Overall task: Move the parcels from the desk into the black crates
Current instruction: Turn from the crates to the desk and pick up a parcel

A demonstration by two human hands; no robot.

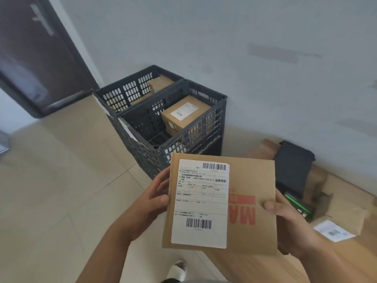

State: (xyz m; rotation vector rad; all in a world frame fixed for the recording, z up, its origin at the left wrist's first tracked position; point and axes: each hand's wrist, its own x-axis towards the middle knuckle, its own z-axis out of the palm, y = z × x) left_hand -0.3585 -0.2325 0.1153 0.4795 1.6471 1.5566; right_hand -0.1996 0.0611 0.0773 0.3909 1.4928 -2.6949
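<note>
A flat brown cardboard parcel [244, 231] with a white shipping label and red print is held up in front of me. My left hand [155, 199] grips its left edge, thumb on the face. My right hand [285, 217] grips its right edge, thumb on top. Beyond it, two black slotted crates stand on the floor against the wall. The nearer crate [191, 137] holds a brown box [183, 115] with a label. The farther crate [122, 92] holds another brown box [161, 83]. On the wooden desk [255, 268] at right lie a black bag parcel [293, 164] and a small labelled box [342, 219].
A dark brown door [38, 58] is at the upper left. Beige floor tiles [61, 190] spread to the left of the crates. A grey wall runs behind the crates and the desk. A white slipper [177, 270] shows at the bottom edge.
</note>
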